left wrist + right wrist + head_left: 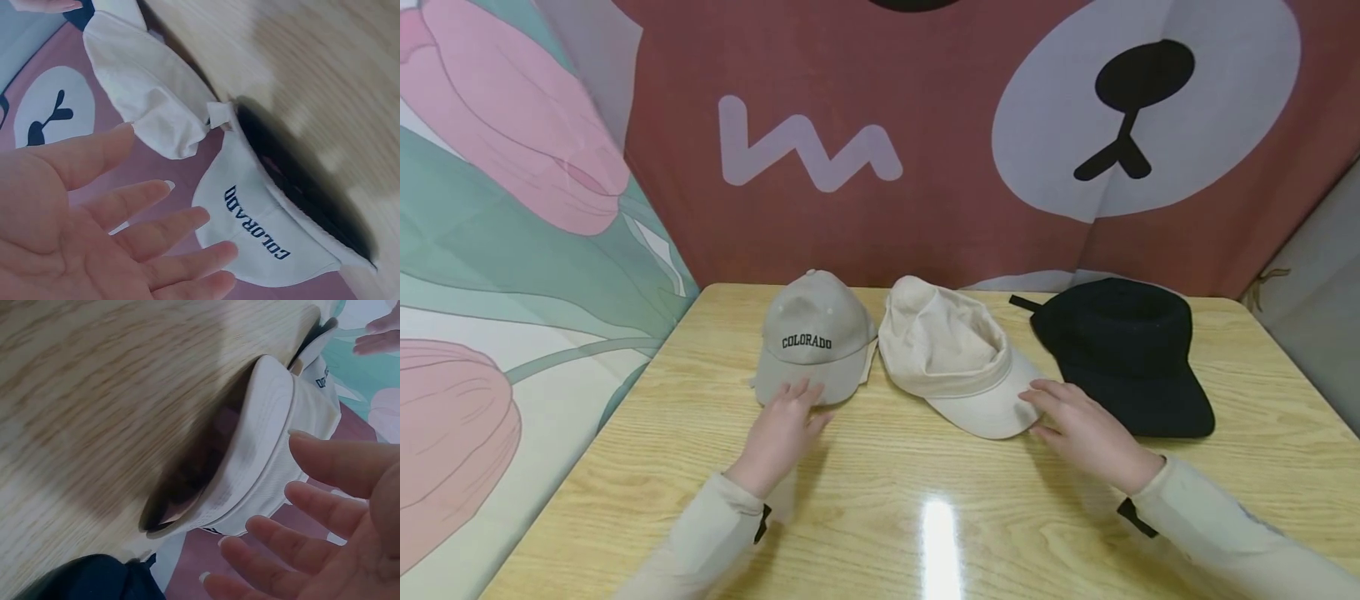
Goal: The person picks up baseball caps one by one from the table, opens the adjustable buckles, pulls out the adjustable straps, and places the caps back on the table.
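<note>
A light grey baseball cap point(816, 321) with COLORADO in dark letters sits on the table at the left, brim toward me. My left hand point(778, 437) is over the front of its brim in the head view. The left wrist view shows that hand point(125, 231) with fingers spread and nothing in them. Beside the grey cap lies a cream cap point(951, 342), its crown crumpled and its brim pointing front right. By that brim is my right hand point(1090, 429); in the right wrist view its fingers point(275, 550) are extended and hold nothing. Whether either hand touches a brim, I cannot tell.
A black cap point(1120, 350) with a strap sticking out at its left rests at the right, behind my right hand. All three caps stand on a wood-grain table point(880, 525). A printed cloth point(947, 208) hangs along the table's back edge, with a floral one point(550, 275) at the left.
</note>
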The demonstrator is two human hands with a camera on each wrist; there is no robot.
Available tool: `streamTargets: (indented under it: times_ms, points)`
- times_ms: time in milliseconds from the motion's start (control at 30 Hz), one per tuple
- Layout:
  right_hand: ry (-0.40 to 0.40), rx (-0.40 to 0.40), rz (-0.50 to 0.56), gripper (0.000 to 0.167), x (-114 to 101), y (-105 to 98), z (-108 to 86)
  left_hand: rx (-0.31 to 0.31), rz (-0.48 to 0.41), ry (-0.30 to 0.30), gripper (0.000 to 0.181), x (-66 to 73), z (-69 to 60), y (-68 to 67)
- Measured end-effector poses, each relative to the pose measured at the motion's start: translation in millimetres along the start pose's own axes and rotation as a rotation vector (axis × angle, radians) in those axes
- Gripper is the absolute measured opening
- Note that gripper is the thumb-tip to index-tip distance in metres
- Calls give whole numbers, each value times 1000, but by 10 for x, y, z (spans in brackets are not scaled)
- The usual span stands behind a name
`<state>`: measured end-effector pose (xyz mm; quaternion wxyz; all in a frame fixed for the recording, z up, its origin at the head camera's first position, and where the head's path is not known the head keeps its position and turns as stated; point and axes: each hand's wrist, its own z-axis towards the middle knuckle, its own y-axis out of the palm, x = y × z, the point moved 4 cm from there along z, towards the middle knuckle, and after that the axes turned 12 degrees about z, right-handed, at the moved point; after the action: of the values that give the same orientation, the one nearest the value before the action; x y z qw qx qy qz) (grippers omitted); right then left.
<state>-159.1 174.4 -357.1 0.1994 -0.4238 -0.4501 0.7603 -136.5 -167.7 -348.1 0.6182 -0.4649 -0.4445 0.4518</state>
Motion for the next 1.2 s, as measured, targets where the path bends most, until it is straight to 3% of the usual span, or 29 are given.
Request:
streamTargets:
  times_ms: [367, 900, 1200]
  points:
    - [18, -56, -37, 55, 104, 86, 32, 72, -19, 12, 40, 78, -120, -99]
    - [-3, -80, -66, 69, 209, 166, 79, 69, -32, -9, 40, 103, -185, -127]
    - [-24, -68, -85, 69, 211, 186, 119, 55, -43, -21, 40, 109, -197, -108]
